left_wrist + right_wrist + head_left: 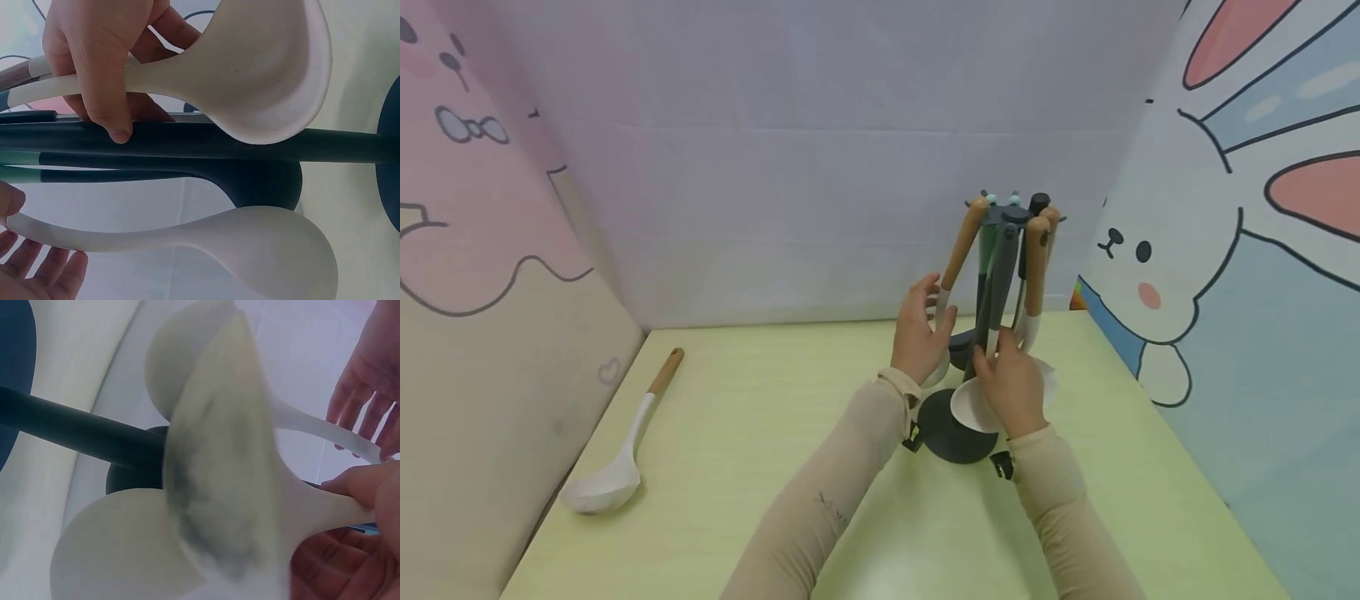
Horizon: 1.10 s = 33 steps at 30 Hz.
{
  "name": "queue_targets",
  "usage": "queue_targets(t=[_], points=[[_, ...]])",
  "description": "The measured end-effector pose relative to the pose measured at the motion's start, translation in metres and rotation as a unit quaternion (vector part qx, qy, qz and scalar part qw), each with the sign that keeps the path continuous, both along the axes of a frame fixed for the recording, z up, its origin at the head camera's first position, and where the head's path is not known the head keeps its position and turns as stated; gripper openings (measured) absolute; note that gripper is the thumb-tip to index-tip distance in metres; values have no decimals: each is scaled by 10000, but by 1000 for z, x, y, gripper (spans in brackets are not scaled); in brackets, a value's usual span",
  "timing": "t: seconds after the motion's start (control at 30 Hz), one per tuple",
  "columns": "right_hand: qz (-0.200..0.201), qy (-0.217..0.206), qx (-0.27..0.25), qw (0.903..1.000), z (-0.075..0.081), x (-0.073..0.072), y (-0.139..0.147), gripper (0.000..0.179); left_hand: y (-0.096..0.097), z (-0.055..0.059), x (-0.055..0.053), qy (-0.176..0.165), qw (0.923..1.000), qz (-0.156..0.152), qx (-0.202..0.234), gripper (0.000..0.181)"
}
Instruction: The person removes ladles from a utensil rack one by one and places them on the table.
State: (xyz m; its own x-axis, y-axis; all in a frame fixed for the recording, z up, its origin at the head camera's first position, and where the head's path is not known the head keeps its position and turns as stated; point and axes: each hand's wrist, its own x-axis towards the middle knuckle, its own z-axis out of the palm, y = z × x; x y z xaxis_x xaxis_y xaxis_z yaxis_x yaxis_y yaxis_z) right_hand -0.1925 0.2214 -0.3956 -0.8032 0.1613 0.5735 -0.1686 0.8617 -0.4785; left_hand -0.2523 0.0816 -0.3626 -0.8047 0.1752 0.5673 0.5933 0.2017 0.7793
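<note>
A dark utensil stand [955, 429] with a round base and upright pole carries several hanging utensils. My right hand [1015, 387] grips the white neck of a grey-handled ladle [275, 75] at the stand's front, thumb on one side and fingers behind. On the stand's left side, my left hand [919, 329] pinches the white neck of a wooden-handled spoon [281, 244] between thumb and fingers. Both utensils are upright with their bowls low. The ladle's bowl [225, 469] hides part of the pole in the right wrist view.
Another white ladle with a wooden handle [664, 372] lies at the table's left edge. More wooden handles [1037, 267] and a dark-headed utensil [269, 181] hang on the stand. Printed cloth walls [820, 208] border the pale green table [752, 417].
</note>
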Motion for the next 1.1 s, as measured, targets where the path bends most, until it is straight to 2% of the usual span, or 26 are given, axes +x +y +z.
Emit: queue_targets(t=[0.13,0.37,0.5,0.7,0.87,1.1], points=[[-35,8,-24,10000,1,-2,-1,25,-1,0,-4,72,9999,65,-81,37],[-86,-18,-67,9999,3,-3,-3,26,-4,4,-10,-537,9984,-10,-186,29],[-139,-119,-116,9998,4,-2,-3,28,-6,4,-10,-728,9961,-130,-480,24],[-141,-184,-124,9997,4,-2,-2,30,-9,2,-11,-776,9936,-268,-777,22],[-125,-185,-153,9996,4,-3,-2,30,-10,1,-10,-794,9933,-334,-770,20],[-65,-172,-128,9997,3,-3,-3,29,-13,1,-8,-789,9938,-267,-730,18]])
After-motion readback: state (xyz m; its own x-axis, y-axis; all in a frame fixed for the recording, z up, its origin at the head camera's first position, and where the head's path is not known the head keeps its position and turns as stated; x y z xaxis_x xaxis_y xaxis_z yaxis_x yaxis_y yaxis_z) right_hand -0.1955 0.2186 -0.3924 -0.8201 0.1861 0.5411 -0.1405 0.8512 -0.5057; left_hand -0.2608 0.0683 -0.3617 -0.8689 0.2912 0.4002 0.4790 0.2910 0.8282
